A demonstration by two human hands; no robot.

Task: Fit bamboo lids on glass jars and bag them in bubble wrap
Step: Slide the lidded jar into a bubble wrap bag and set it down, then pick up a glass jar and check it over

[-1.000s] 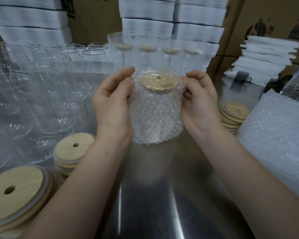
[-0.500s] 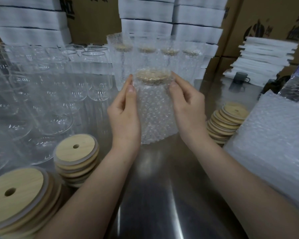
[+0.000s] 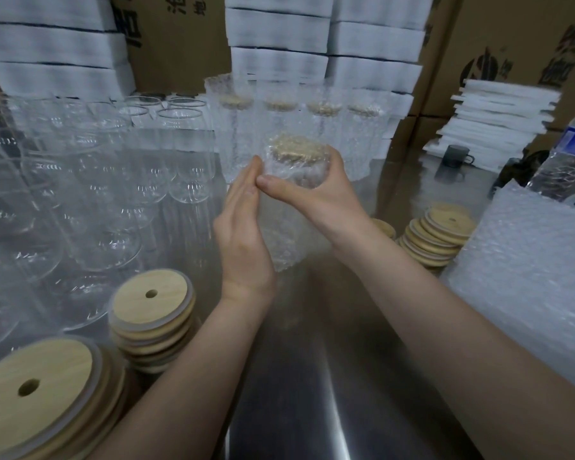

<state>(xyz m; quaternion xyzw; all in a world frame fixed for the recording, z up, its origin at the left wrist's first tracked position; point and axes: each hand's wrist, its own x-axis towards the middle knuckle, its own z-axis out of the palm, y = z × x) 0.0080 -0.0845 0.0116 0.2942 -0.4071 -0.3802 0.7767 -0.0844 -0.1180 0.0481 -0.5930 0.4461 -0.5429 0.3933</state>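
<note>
A glass jar in a bubble-wrap bag [image 3: 291, 240] stands upright at the table's centre, its bamboo lid [image 3: 296, 149] showing through the wrap. My right hand [image 3: 316, 197] curls around the jar's top from the right, thumb across the front. My left hand [image 3: 244, 234] lies flat against its left side, fingers straight. Several wrapped, lidded jars [image 3: 299, 127] stand in a row just behind. Bare glass jars [image 3: 90, 180] crowd the left. Stacks of bamboo lids sit at near left [image 3: 153, 313], bottom left [image 3: 37, 396] and right [image 3: 440, 232].
A pile of bubble-wrap bags [image 3: 531, 260] fills the right side. A water bottle [image 3: 565, 157] and dark mug [image 3: 457, 156] stand at far right. White foam stacks [image 3: 322, 38] and cardboard boxes [image 3: 512, 38] wall the back. Steel table [image 3: 312, 393] runs toward me.
The wrapped jar has moved away from me toward the row of bagged jars. My right hand shifted over its top and my left hand flattened against its side.
</note>
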